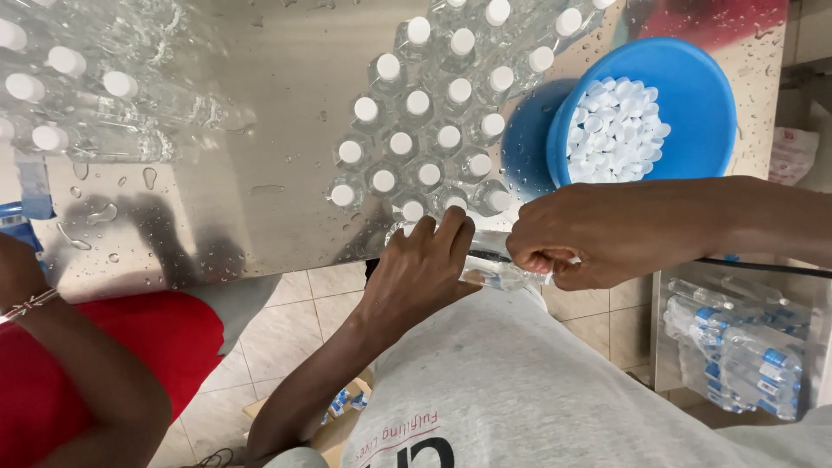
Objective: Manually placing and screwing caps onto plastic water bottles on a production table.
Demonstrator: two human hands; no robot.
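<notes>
While another person's arm (78, 373), with a thin bracelet at the wrist and a red garment beneath it, filled the lower left, a loose group of capped clear bottles (69, 104) lay on their sides near the far left corner of the wet steel table (260, 130). Water drops and small puddles spotted the bare metal between that group and the middle.

Further right, a tight cluster of upright clear bottles with white caps (433, 130) stood from the far edge down to the near edge of the table, packed side by side and touching.

Just at the near edge, in front of that cluster, your left hand (420, 273) was wrapped around the body of a clear plastic bottle (485, 264), which lay tilted almost on its side, off the table and over your grey shirt. Your fingers were closed on it firmly.

Your right hand (581, 238) sat at the bottle's right end, fingers curled tight and pinched around the neck; I cannot tell whether a cap was under them.

Beyond that hand, near the far right corner of the table, a blue bowl (693, 87) held a heap of loose white caps (615, 130). Below the right edge, shrink-wrapped packs of labelled bottles (737, 347) rested on a low shelf.
</notes>
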